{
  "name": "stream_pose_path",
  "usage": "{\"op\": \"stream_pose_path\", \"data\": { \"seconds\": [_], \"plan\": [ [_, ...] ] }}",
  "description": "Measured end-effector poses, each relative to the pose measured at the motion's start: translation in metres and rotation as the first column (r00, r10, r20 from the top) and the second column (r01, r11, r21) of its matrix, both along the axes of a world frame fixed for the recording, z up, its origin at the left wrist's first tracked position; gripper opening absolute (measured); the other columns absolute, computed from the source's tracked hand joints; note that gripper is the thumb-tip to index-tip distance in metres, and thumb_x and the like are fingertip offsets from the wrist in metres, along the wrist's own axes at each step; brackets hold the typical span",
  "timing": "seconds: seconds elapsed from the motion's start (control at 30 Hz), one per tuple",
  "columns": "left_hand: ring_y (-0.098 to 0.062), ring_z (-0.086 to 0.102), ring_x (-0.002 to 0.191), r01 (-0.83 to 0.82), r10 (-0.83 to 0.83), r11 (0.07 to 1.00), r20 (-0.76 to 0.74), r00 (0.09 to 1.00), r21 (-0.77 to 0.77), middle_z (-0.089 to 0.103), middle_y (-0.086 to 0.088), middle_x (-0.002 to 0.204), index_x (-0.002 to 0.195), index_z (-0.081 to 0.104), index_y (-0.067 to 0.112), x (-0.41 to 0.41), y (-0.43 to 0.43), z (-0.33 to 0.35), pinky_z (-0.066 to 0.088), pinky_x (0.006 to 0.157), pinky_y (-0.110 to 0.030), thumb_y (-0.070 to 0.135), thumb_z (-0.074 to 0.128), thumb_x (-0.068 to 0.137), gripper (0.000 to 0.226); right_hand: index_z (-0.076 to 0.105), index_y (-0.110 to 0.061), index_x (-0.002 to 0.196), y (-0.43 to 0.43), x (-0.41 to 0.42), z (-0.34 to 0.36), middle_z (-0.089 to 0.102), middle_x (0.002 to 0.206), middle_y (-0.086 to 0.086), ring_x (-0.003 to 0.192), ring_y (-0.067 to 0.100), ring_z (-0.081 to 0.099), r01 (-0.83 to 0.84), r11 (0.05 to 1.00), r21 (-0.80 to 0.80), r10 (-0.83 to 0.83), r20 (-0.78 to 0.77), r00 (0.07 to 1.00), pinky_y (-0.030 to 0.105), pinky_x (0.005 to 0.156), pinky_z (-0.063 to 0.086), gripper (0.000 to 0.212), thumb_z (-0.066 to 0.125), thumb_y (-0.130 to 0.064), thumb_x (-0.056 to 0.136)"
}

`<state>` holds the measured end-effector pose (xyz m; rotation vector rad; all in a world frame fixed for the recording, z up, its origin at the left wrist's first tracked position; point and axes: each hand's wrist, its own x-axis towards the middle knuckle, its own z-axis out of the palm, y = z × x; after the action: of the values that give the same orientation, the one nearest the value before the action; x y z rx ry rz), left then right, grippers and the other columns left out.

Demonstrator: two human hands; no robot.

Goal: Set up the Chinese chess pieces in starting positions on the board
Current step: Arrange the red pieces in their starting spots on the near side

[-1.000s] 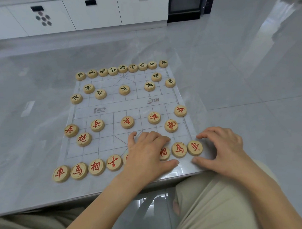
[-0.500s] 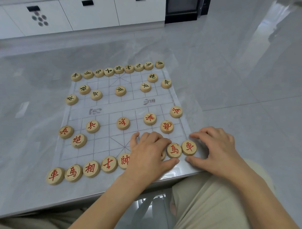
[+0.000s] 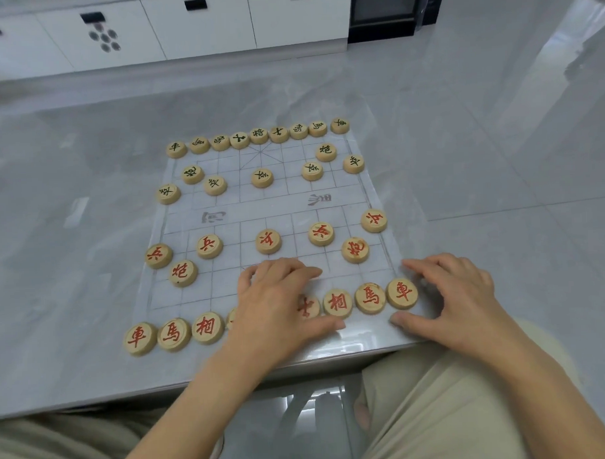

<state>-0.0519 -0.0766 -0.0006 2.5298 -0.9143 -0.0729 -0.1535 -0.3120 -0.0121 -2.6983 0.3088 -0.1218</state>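
Red pieces point(image 3: 338, 303) line the near edge of the board point(image 3: 276, 209) on the table point(image 3: 86, 161). The left hand point(image 3: 279, 305) curls over the middle ones; whether it holds one is hidden. The right hand point(image 3: 458, 299) has its thumb and fingers spread either side of the corner piece point(image 3: 401, 293), not gripping it.

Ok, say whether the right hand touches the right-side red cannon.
Apart. The head view shows bare board between the right hand and the red cannon.

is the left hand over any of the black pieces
No, the left hand lies over the middle of the red back row.
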Motion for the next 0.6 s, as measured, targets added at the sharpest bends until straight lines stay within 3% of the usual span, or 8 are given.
{"op": "stream_pose_path", "data": {
  "seconds": [0.13, 0.33, 0.6],
  "plan": [
    [-0.010, 0.042, 0.109, -0.105, 0.106, 0.994, 0.058, 0.993, -0.016, 0.051, 0.013, 0.112, 0.116, 0.061, 0.030, 0.002, 0.056, -0.007, 0.024, 0.091, -0.031, 0.081, 0.048, 0.060, 0.077, 0.059, -0.032, 0.119, 0.013, 0.004, 0.003, 0.042, 0.107, -0.014, 0.105, 0.006, 0.034, -0.028, 0.999, 0.019, 0.026, 0.074, 0.997, 0.032, 0.091, 0.021, 0.074, 0.050, -0.072, 0.058],
    [-0.001, 0.030, 0.110, -0.326, 0.327, 0.944, 0.023, 0.945, -0.054, 0.040, 0.020, 0.117, 0.120, 0.057, 0.033, -0.004, 0.115, -0.015, 0.024, 0.095, -0.032, 0.089, 0.043, 0.058, 0.084, 0.063, -0.028, 0.114, 0.055, 0.015, 0.003, 0.042, 0.103, -0.016, 0.100, 0.001, 0.028, -0.171, 0.985, -0.018, 0.172, 0.084, 0.981, 0.035, 0.087, 0.025, 0.066, 0.049, -0.068, 0.064],
    [-0.011, 0.035, 0.118, -0.370, 0.371, 0.928, 0.009, 0.929, -0.046, 0.046, 0.011, 0.124, 0.120, 0.057, 0.033, -0.002, 0.138, -0.022, 0.021, 0.097, -0.032, 0.086, 0.045, 0.059, 0.081, 0.061, -0.027, 0.117, 0.119, 0.040, 0.006, 0.048, 0.108, -0.010, 0.104, 0.008, 0.034, -0.276, 0.961, -0.016, 0.276, 0.069, 0.959, 0.032, 0.087, 0.023, 0.063, 0.045, -0.064, 0.068]
  ]
}}
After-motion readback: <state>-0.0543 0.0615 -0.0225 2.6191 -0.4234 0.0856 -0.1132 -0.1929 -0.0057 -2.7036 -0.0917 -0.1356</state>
